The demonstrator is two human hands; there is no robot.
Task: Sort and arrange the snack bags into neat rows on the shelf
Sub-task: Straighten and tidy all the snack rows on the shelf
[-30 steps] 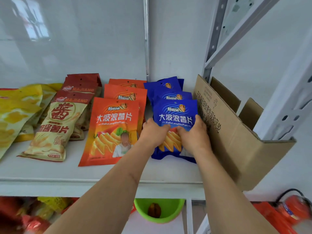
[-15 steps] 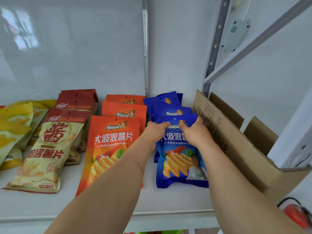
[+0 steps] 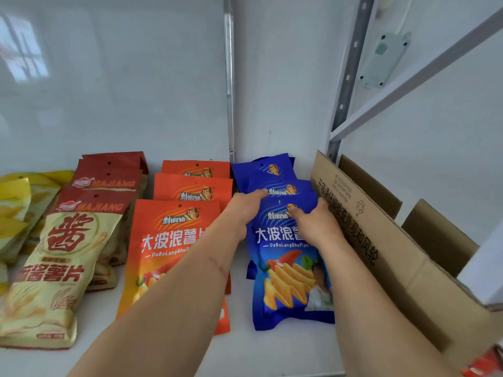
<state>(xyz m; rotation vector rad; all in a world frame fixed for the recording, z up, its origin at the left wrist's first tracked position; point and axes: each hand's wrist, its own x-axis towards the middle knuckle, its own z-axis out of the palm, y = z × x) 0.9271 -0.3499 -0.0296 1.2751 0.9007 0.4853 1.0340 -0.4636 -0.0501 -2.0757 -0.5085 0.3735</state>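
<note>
Three blue chip bags lie in an overlapping row on the white shelf (image 3: 245, 349), the rear one (image 3: 269, 170) near the wall. My left hand (image 3: 245, 208) grips the top left corner of the front blue bag (image 3: 288, 281), with one finger reaching onto the middle blue bag (image 3: 302, 187). At the bag's top right my right hand (image 3: 313, 224) pinches it, thumb on the printed face. To the left lie a row of orange bags (image 3: 168, 240), a row of beige and red bags (image 3: 62, 254), and yellow bags (image 3: 13, 213).
An open cardboard box (image 3: 381, 254) stands right beside the blue row, its flap touching my right hand. A grey perforated shelf upright (image 3: 348, 77) rises behind it. The white back wall is close behind the rows. Bare shelf shows in front of the bags.
Both hands slid from the lower middle of the front blue bag up to its top edge. The view moved closer and higher.
</note>
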